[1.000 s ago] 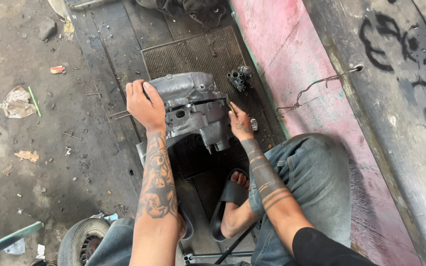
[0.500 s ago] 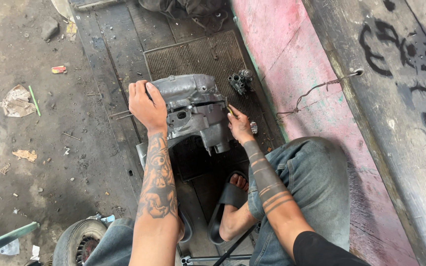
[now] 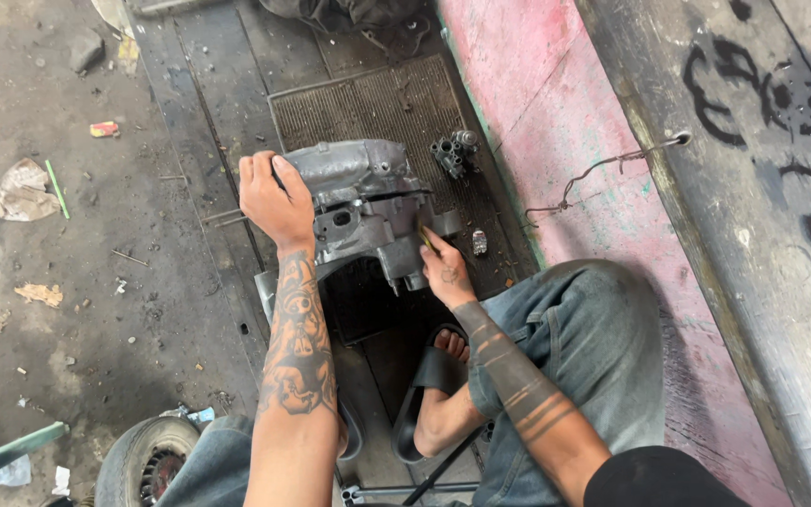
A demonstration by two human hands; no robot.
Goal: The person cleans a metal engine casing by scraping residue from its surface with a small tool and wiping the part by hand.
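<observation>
My left hand (image 3: 276, 199) clamps the engine case (image 3: 360, 208) top, steadying it. Right hand (image 3: 443, 268) fingers pinch a small tool (image 3: 425, 237) against the case's right side.

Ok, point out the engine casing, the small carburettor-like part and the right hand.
engine casing (image 3: 359, 192), head view, grey top face.
small carburettor-like part (image 3: 454, 153), head view, its middle.
right hand (image 3: 445, 270), head view, back of hand.

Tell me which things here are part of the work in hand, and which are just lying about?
In use: grey engine casing, left hand gripping it, right hand with a small tool.

Lying about: small metal part, crumpled paper, wire, tyre.
</observation>
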